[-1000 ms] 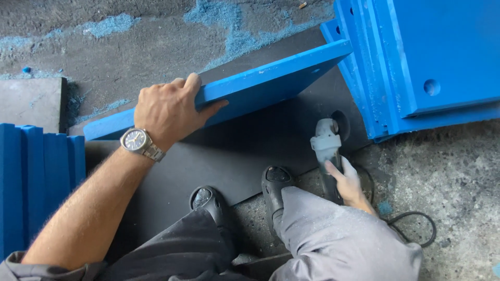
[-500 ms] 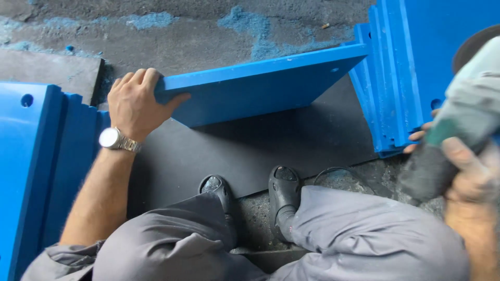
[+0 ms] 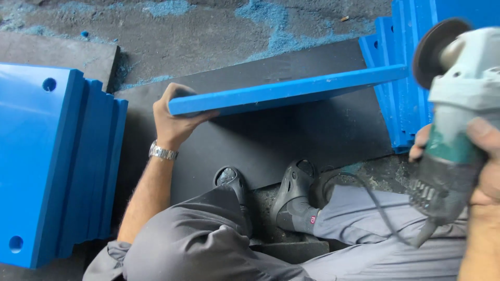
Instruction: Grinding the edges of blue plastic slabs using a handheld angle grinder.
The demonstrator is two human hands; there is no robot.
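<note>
Left hand: gripping blue board at its left end
Right hand: clutching grinder, hovering near board's right end
Board axis: running left-right

A thick blue plastic slab stands on edge, tilted up over the black mat, its left end gripped, while a grey-green angle grinder hangs raised at right, dark disc upward.
</note>
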